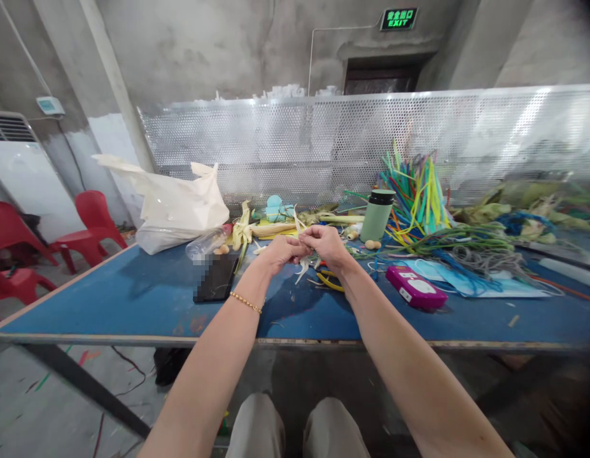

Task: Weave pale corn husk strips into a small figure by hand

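Blue worktop before perforated metal screen. Pinched in closed fingers of left hand and right hand, close together: pale husk-like strip, held just above worktop. Seemingly midway, no finished piece evident in grip; loose husks behind, apparently left to work.

Cream strip, blue tabletop

Green flask upright on blue table. Left of flask: cream bag, clear bottle lying beside bag. Farther left of flask, past table: red chairs, white air conditioner. Right of flask and nearer: purple box, pale blue face masks. Behind flask: perforated metal panel. High above flask, on grey wall: lit green exit sign.
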A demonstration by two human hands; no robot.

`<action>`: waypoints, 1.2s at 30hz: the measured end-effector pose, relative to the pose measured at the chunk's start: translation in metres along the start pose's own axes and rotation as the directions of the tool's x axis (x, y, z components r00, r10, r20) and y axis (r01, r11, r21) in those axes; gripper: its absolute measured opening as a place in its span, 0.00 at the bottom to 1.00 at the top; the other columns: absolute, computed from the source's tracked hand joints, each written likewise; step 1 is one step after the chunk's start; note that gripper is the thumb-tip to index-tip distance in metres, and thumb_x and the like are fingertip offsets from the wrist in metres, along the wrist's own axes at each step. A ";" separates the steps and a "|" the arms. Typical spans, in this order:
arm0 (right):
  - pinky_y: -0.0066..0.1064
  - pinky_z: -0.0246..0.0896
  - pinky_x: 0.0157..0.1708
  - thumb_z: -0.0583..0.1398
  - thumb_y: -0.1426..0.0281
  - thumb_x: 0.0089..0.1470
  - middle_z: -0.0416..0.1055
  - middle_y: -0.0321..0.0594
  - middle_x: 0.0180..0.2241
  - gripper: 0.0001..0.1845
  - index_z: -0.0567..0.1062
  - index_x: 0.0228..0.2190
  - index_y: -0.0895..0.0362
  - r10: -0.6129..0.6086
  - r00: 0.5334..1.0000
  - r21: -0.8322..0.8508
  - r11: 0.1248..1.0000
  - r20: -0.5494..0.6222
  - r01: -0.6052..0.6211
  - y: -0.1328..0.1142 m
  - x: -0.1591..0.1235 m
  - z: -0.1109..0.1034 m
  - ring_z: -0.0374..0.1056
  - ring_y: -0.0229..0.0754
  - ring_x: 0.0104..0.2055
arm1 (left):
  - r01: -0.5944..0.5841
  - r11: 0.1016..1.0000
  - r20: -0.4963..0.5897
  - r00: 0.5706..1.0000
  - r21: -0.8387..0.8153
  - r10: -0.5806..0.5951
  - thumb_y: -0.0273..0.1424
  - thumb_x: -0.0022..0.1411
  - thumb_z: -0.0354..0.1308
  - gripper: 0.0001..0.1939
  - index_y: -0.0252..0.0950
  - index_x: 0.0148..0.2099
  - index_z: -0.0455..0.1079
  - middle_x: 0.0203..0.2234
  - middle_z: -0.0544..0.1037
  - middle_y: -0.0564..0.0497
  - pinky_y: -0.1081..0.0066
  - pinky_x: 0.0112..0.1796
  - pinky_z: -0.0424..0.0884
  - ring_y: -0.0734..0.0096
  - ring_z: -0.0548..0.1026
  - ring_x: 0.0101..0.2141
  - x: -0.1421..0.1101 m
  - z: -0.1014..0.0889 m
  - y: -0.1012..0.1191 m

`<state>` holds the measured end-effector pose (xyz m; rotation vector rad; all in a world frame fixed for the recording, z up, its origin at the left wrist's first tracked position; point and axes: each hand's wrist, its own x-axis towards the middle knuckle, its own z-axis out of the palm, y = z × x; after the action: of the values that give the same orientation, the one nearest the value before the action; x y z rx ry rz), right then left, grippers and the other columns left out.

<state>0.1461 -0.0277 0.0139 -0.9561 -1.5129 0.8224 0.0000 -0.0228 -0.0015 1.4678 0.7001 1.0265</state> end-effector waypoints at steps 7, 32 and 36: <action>0.30 0.60 0.27 0.74 0.53 0.31 0.71 0.35 0.21 0.23 0.75 0.21 0.57 -0.023 0.999 0.074 0.997 -0.038 0.025 -0.002 0.003 -0.007 0.61 0.35 0.24 | 0.071 0.976 0.056 0.997 -0.205 -0.060 0.31 0.53 0.69 0.10 0.31 0.28 0.72 0.20 0.72 0.51 0.71 0.27 0.59 0.77 0.66 0.22 -0.003 -0.002 0.011; 0.28 0.55 0.21 0.71 0.57 0.34 0.65 0.32 0.17 0.19 0.72 0.20 0.57 0.025 0.993 0.092 0.996 -0.116 -0.014 0.000 0.002 0.002 0.57 0.33 0.20 | -0.002 0.994 -0.034 0.999 -0.112 -0.002 0.27 0.43 0.69 0.12 0.33 0.19 0.67 0.16 0.64 0.56 0.70 0.26 0.50 0.81 0.57 0.20 -0.004 0.011 0.004; 0.28 0.55 0.20 0.71 0.59 0.35 0.66 0.32 0.16 0.18 0.72 0.20 0.58 0.040 0.990 0.098 0.995 -0.132 -0.027 0.000 0.002 0.002 0.57 0.32 0.19 | -0.005 0.996 -0.036 0.999 -0.094 0.001 0.26 0.43 0.68 0.11 0.32 0.19 0.67 0.16 0.63 0.56 0.70 0.26 0.50 0.81 0.57 0.20 -0.004 0.010 0.003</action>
<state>0.1436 -0.0256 0.0139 -0.9495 -1.3335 0.8308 0.0072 -0.0313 0.0014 1.3722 0.6666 1.0765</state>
